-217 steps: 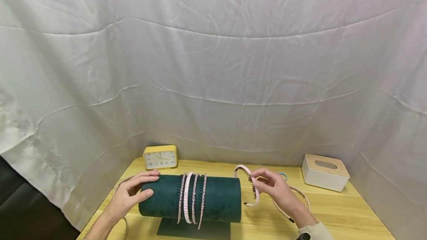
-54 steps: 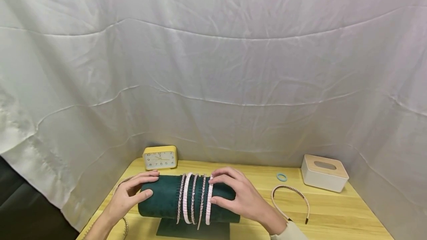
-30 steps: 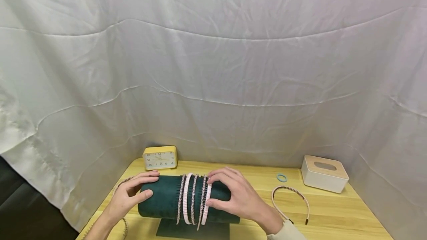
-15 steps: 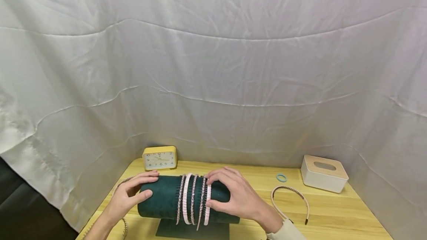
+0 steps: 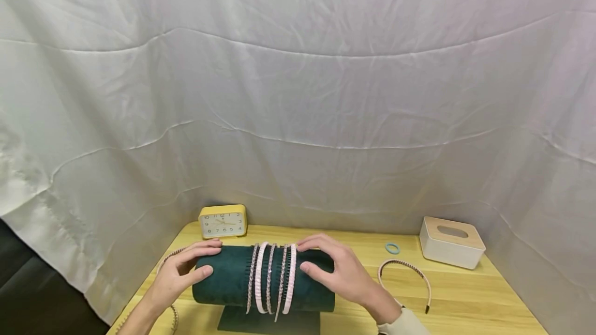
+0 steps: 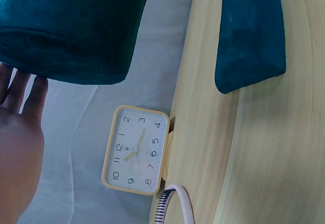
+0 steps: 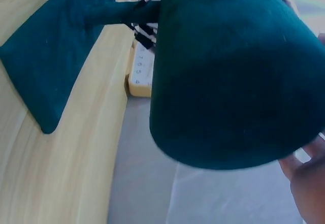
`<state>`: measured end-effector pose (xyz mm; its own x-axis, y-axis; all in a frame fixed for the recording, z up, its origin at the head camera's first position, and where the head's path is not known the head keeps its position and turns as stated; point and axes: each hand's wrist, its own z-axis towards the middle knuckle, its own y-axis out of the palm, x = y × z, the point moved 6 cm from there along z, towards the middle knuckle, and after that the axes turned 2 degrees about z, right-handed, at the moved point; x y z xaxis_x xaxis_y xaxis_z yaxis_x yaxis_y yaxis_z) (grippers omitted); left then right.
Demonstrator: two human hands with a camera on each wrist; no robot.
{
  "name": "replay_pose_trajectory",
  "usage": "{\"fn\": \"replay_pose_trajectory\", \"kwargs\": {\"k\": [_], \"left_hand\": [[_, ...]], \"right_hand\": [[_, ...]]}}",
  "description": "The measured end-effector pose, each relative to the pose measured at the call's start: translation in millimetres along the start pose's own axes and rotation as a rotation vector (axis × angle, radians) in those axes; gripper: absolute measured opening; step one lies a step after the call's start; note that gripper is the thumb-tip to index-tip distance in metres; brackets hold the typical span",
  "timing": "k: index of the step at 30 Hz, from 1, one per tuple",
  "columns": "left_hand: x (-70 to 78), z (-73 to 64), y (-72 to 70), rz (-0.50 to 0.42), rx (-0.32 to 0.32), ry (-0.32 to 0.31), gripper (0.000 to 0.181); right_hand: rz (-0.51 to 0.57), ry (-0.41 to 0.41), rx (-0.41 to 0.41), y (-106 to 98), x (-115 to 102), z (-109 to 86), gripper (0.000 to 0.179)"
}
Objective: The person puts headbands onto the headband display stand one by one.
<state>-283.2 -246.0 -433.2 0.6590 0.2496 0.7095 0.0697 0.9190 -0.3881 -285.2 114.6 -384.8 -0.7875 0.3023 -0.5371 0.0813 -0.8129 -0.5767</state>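
A dark green velvet cylinder stand (image 5: 316, 288) bears several headbands side by side. The rightmost is a pale pink headband (image 5: 290, 279), with a thin braided headband (image 5: 281, 283) close on its left. My right hand (image 5: 342, 270) is over the cylinder's right part, its fingertips by the top of the pale pink headband and its thumb apart from it. Whether a fingertip touches that band cannot be told. With relaxed fingers my left hand (image 5: 179, 273) rests on the cylinder's left end. In the right wrist view the cylinder (image 7: 233, 82) hides most of the right fingers.
On the wooden table (image 5: 465, 304) lie another headband (image 5: 427, 286) and a blue ring (image 5: 392, 248) at the right. A tissue box (image 5: 451, 244) stands behind them. At the back left is a yellow clock (image 5: 223, 221); another headband (image 5: 175, 317) lies beside the left forearm.
My right hand carried the pale pink headband from the right onto the cylinder and shifted it left beside the braided one. Now its thumb has come off the band. My left hand stayed still.
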Motion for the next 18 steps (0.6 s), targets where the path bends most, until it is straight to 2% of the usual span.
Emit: {"fn": "replay_pose_trajectory", "kwargs": {"k": [10, 18], "left_hand": [[-1.1, 0.2, 0.2, 0.002, 0.001, -0.005, 0.039], [-0.6, 0.0, 0.1, 0.003, 0.004, -0.006, 0.039]], "right_hand": [[0.072, 0.117, 0.046, -30.0, 27.5, -13.6, 0.029], [0.363, 0.267, 0.012, -50.7, 53.2, -28.7, 0.027]]}}
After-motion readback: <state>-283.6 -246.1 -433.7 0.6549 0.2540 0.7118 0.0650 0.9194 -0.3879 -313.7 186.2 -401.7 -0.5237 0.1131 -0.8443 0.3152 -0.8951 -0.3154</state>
